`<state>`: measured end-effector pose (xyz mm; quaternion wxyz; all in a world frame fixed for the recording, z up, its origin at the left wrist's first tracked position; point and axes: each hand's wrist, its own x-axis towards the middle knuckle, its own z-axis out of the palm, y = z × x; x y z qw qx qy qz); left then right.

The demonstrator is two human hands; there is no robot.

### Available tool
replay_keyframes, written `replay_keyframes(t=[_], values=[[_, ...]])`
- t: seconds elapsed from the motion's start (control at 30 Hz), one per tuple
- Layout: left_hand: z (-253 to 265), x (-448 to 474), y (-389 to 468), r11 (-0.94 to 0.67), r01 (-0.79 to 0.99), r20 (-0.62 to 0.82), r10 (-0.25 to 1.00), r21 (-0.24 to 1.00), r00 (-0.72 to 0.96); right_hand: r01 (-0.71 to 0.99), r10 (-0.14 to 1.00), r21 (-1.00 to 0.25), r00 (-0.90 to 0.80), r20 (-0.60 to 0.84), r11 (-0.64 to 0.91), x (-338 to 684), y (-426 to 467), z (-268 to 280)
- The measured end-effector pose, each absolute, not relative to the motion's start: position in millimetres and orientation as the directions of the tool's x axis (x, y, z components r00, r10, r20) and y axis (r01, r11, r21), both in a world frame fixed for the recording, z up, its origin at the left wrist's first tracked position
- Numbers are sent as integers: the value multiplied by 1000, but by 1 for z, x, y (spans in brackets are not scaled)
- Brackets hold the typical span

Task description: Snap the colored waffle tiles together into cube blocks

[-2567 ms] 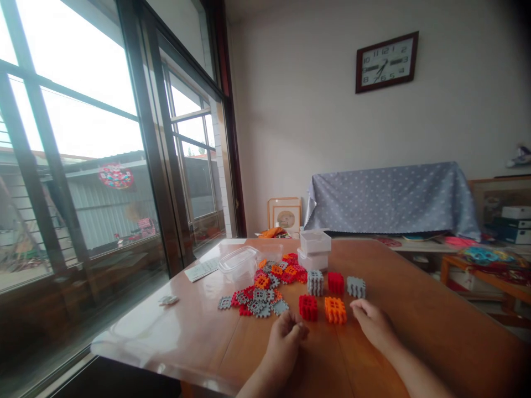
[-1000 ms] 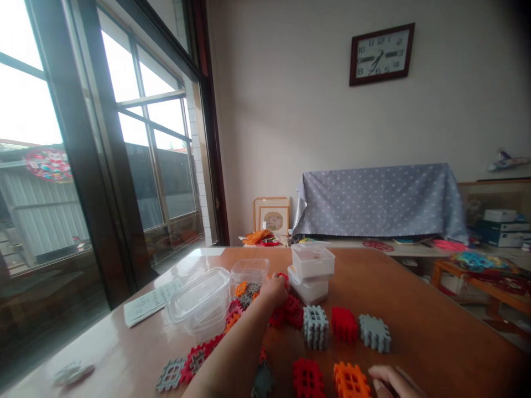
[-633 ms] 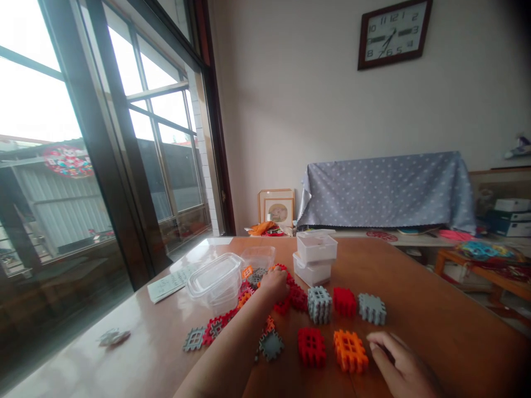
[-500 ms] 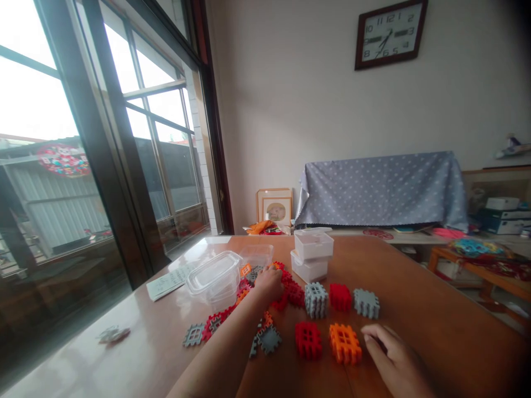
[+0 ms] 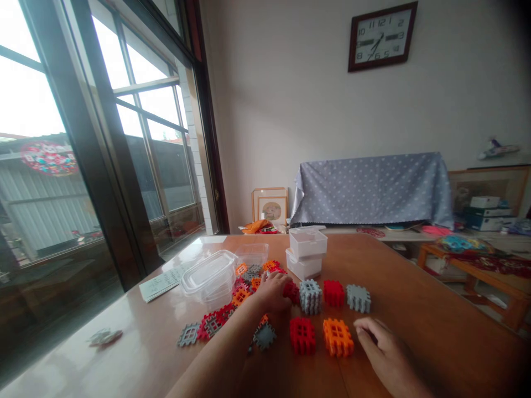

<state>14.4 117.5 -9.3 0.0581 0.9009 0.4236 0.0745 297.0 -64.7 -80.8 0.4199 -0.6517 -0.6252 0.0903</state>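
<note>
My left hand (image 5: 272,291) reaches over a pile of loose toothed plastic building tiles, its fingers bent and somewhat spread on the red tiles (image 5: 292,292). Nothing shows in its grasp, though its fingertips are partly hidden. Near the front right, my right hand (image 5: 379,347) rests by the table, loosely curled with a gap between thumb and forefinger, and holds nothing visible. Just left of it stands a stack of orange window tiles (image 5: 338,338), beside a red window-tile stack (image 5: 302,336). Behind these sit a grey window-tile stack (image 5: 310,297), a red stack (image 5: 333,293) and a solid grey stack (image 5: 359,298).
Two white boxes (image 5: 305,260) are piled behind the stacks. Clear plastic containers (image 5: 211,276) and a written sheet (image 5: 160,283) lie left of the pile. A small plastic packet (image 5: 104,336) is at the far left of the brown table (image 5: 398,271).
My left hand has shifted right and toward me, from the grey and orange tiles onto the red ones. My right hand stays beside the orange stack. The view has turned slightly right.
</note>
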Motion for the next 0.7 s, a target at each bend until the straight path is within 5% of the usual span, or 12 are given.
replay_keyframes(t=[0.1, 0.4, 0.7], values=[[-12, 20, 120, -648, 737, 38, 756, 192, 654, 736, 889, -663, 207, 408, 133, 296, -66, -79], [-8, 11, 115, -654, 742, 181, 755, 144, 630, 720, 899, -684, 212, 384, 122, 300, -62, -82], [-6, -7, 97, -617, 754, 292, 781, 224, 552, 734, 902, -671, 216, 375, 103, 301, -64, -81]])
